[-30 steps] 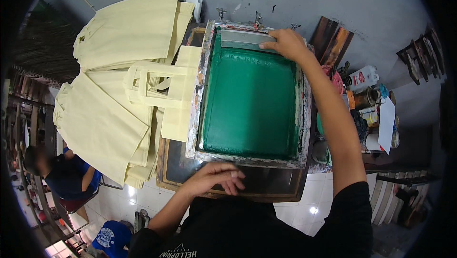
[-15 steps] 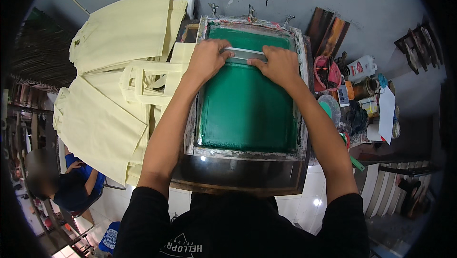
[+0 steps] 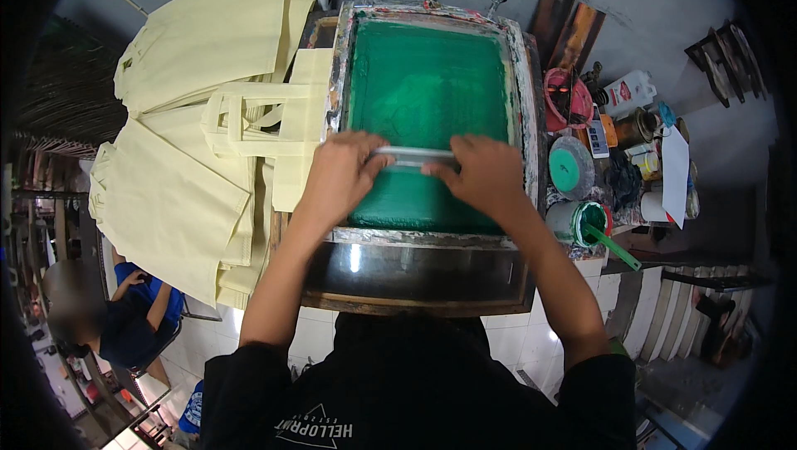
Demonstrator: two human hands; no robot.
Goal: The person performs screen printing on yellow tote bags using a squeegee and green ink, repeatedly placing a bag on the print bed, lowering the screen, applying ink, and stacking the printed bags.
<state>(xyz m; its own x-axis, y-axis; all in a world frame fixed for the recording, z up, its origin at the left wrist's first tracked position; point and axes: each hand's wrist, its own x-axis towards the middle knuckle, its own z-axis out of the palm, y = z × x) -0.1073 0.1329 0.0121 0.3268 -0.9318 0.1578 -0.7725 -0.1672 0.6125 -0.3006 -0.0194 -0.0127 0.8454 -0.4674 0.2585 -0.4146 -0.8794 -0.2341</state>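
Observation:
In front of me lies a screen printing frame (image 3: 508, 68), its mesh (image 3: 423, 76) coated with green ink. Both hands grip a light grey squeegee (image 3: 413, 156) crosswise over the mesh, a little below its middle. My left hand (image 3: 343, 174) is closed on the squeegee's left end, thumb on the near side. At the other end my right hand (image 3: 484, 172) is closed in the same way. The squeegee's lower edge is hard to make out under the blur. A cream fabric bag (image 3: 303, 130) with handles reaches under the frame's left side.
Stacked cream bags (image 3: 216, 43) lie at the left. On the right stand a green ink tub (image 3: 573, 224) with a green spatula (image 3: 613, 248), a green-stained lid (image 3: 564, 169), a pink basket (image 3: 567, 101) and a phone (image 3: 598, 139). Another person (image 3: 124, 317) sits far left.
Both hands have drawn the squeegee toward me, from near the frame's far end to below its middle. The head view has shifted slightly, so the frame sits higher in it.

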